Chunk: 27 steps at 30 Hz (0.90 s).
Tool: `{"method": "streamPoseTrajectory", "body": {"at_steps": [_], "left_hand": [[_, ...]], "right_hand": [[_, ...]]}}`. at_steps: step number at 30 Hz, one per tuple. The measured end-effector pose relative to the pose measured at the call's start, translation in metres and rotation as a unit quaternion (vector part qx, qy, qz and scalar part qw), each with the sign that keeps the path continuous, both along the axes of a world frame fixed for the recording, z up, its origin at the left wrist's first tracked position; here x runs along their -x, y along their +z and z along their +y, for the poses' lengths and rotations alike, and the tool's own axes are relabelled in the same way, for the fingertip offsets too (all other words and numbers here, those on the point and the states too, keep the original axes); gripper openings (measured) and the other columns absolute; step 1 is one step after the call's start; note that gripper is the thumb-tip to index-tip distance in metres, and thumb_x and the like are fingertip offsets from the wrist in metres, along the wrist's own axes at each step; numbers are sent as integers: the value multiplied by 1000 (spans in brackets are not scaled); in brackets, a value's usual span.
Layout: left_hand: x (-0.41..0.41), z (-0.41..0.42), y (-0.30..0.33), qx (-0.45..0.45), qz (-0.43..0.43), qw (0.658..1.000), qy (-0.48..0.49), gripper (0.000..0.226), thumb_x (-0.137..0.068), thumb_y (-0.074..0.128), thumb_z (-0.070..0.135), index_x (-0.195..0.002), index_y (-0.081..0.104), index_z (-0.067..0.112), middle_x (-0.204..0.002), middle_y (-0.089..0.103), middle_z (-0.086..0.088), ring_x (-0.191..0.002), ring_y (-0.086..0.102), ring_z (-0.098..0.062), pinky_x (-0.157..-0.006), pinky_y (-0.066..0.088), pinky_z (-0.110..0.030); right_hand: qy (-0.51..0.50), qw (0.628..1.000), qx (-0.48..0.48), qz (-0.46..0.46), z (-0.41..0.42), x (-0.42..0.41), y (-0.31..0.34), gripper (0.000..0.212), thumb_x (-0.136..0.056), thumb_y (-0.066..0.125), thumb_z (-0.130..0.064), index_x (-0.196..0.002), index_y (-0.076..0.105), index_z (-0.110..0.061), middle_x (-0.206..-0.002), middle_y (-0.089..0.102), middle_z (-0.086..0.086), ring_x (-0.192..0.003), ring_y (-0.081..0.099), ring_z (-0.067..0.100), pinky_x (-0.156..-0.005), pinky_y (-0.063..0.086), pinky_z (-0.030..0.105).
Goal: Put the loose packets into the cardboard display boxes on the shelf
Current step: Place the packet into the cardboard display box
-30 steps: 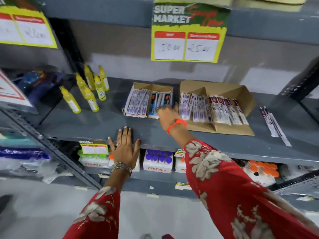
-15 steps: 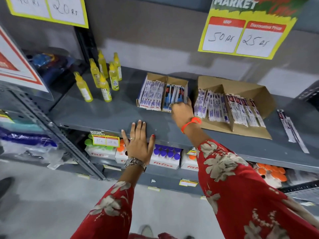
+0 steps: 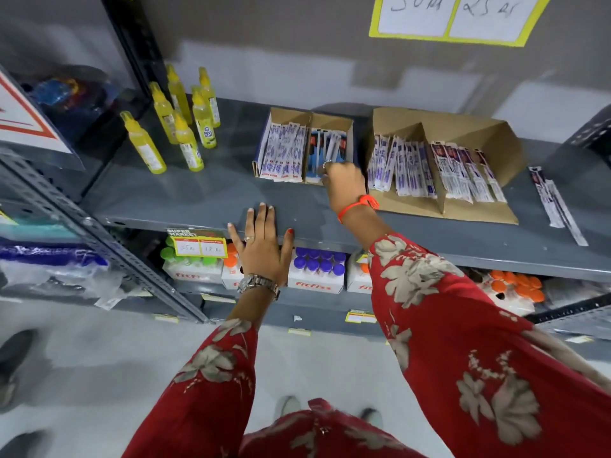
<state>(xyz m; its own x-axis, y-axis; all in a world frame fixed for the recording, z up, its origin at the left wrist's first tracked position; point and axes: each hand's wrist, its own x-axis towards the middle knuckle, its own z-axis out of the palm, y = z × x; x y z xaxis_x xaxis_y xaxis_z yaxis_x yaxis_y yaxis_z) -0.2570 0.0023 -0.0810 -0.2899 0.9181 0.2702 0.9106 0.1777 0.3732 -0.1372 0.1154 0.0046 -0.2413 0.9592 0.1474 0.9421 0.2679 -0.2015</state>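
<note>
A small two-part cardboard box (image 3: 331, 120) stands on the grey shelf (image 3: 198, 196). Its left half holds white-and-purple packets (image 3: 281, 150), its right half blue-and-red ones. My right hand (image 3: 345, 185) is at the front of the right half, fingers pinched on a white packet (image 3: 333, 145) that leans in among the others. My left hand (image 3: 264, 247) lies flat and open on the shelf's front edge. A larger open cardboard box (image 3: 463, 127) to the right holds rows of packets (image 3: 429, 170). Two loose packets (image 3: 555, 203) lie on the shelf at the far right.
Several yellow bottles (image 3: 185, 130) stand on the shelf's left part. A yellow price card (image 3: 453, 21) hangs above. The shelf below carries Fitfizz bottle packs (image 3: 315, 274) with purple, green and orange caps. A dark upright post (image 3: 132, 44) borders the left; another person's shoes (image 3: 16, 352) are on the floor.
The view has tipped downward and drawn closer to the shelf. My right hand stays at the small box's right half, fingers now on a leaning white packet. My left hand remains flat on the shelf edge.
</note>
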Motion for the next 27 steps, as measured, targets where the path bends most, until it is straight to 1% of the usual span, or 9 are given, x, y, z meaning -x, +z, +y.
{"method": "streamPoseTrajectory", "body": {"at_steps": [5, 7, 10, 13, 16, 18, 20, 23, 27], "left_hand": [[-2, -1, 1, -5, -10, 1000, 3, 66, -85, 15, 51, -138, 28, 14, -148, 29, -5, -137, 17, -21, -107, -13, -48], [-3, 0, 1, -4, -11, 1000, 4, 66, -84, 15, 52, -138, 27, 14, -148, 29, -5, -137, 17, -21, -108, -12, -49], [-2, 0, 0, 3, -11, 1000, 6, 68, -84, 13, 53, -138, 26, 15, -148, 28, -4, -138, 16, -20, -107, -14, -48], [-2, 1, -1, 5, -7, 1000, 6, 68, -83, 13, 53, -138, 28, 15, -148, 28, -4, -138, 16, -20, -107, -16, -45], [-1, 1, -1, 0, -8, 1000, 4, 67, -84, 14, 52, -137, 29, 15, -147, 29, -3, -138, 17, -20, -106, -17, -40], [-1, 1, -2, -1, -7, 1000, 3, 66, -84, 15, 52, -137, 30, 15, -147, 30, -4, -137, 18, -21, -106, -17, -39], [0, 2, -2, -3, -6, 1000, 4, 65, -85, 16, 51, -137, 31, 15, -146, 31, -4, -137, 19, -21, -106, -16, -40], [0, 2, -2, -8, -11, 1000, 5, 64, -85, 18, 50, -136, 33, 14, -145, 34, -5, -136, 23, -23, -107, -15, -40], [0, 2, -2, -14, -15, 1000, 4, 62, -85, 20, 50, -134, 36, 14, -144, 37, -5, -135, 26, -24, -107, -12, -40]], "right_hand": [[-77, 990, -12, 119, -3, -4, 4, 37, -86, 46, 9, -113, 64, -7, -101, 69, 25, -94, 64, 42, -81, 56, 45], [-106, 981, -9, 164, -6, -4, 11, 33, -86, 47, 8, -112, 64, -4, -104, 68, 25, -96, 64, 41, -83, 56, 45], [-131, 966, 15, 222, -15, -3, 30, 27, -90, 44, 4, -111, 61, 8, -113, 63, 29, -109, 57, 43, -95, 46, 49], [-139, 958, 35, 250, -24, 0, 46, 31, -93, 38, 4, -117, 57, 9, -124, 57, 29, -120, 49, 41, -104, 38, 48], [-141, 962, 55, 226, -20, 8, 45, 30, -93, 39, 2, -115, 58, 8, -122, 59, 27, -121, 48, 40, -105, 38, 49], [-145, 958, 70, 235, -10, 14, 36, 28, -92, 41, 0, -110, 61, 8, -117, 61, 29, -118, 51, 41, -103, 40, 51], [-143, 964, 75, 210, -1, 19, 27, 26, -91, 45, -4, -106, 64, 5, -114, 63, 28, -117, 52, 40, -101, 42, 50], [-135, 983, 65, 110, 7, 25, 16, 25, -91, 48, -13, -105, 64, -1, -115, 64, 23, -121, 47, 38, -105, 37, 50], [-126, 991, 34, -20, 12, 27, 10, 22, -89, 52, -22, -98, 68, -8, -111, 67, 15, -125, 38, 33, -106, 27, 51]]}}
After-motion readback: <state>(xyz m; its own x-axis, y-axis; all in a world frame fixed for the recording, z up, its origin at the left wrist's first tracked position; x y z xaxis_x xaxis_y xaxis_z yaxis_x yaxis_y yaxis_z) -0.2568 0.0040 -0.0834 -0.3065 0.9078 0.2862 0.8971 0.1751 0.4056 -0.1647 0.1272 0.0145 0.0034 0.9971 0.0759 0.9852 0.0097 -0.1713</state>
